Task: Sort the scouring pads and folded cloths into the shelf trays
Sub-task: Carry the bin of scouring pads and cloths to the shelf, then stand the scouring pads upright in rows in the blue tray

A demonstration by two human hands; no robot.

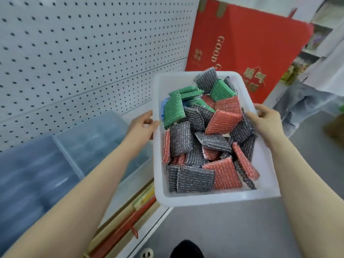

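Note:
A white plastic tray (214, 199) is held up in the air in front of the shelf, tilted a little. It is full of several scouring pads: grey ones (195, 178), red ones (223, 121) and green ones (174, 111). My left hand (142, 126) grips the tray's left rim, thumb over the edge. My right hand (265, 120) grips the right rim in the same way. On the shelf at the left lie clear trays holding blue-grey folded cloths (37, 174).
A white pegboard wall (74, 53) backs the shelf. A red gift bag (247, 45) stands behind the tray. Long red and wooden packs (130, 218) lie along the lower shelf edge. Grey floor shows below, with a dark shoe (187, 249).

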